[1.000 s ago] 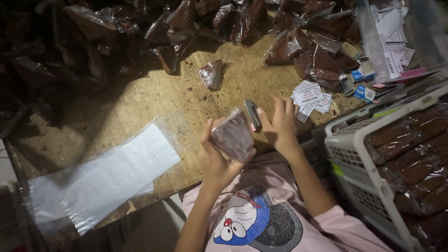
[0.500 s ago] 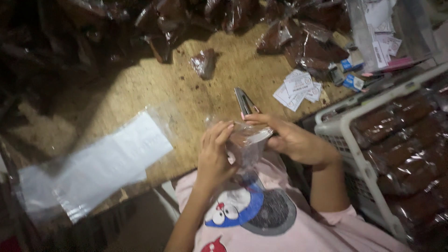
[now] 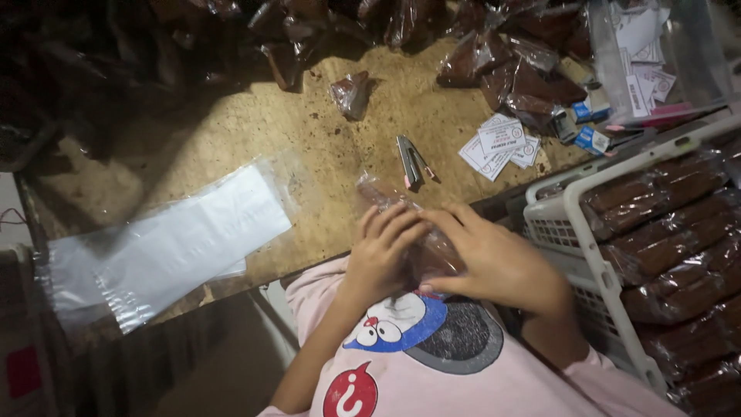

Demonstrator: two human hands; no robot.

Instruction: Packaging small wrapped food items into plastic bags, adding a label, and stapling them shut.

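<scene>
Both hands hold a small clear packet of brown filling (image 3: 421, 247) at the near edge of the wooden table (image 3: 255, 139), just above my pink shirt. My left hand (image 3: 382, 255) grips its left side with fingers curled over the top. My right hand (image 3: 498, 259) covers its right side. A small grey stapler (image 3: 411, 162) lies on the table just beyond the packet, touched by neither hand.
A stack of clear plastic bags (image 3: 162, 247) lies at the left. Small paper labels (image 3: 502, 143) sit right of the stapler. A loose brown packet (image 3: 350, 93) lies farther back, before a dark pile of packets (image 3: 509, 62). A white basket (image 3: 587, 255) of filled packets stands at the right.
The stapler, held in my right hand a second ago, now lies on the table. Both hands have brought the packet down toward my body, and my right hand now closes over it.
</scene>
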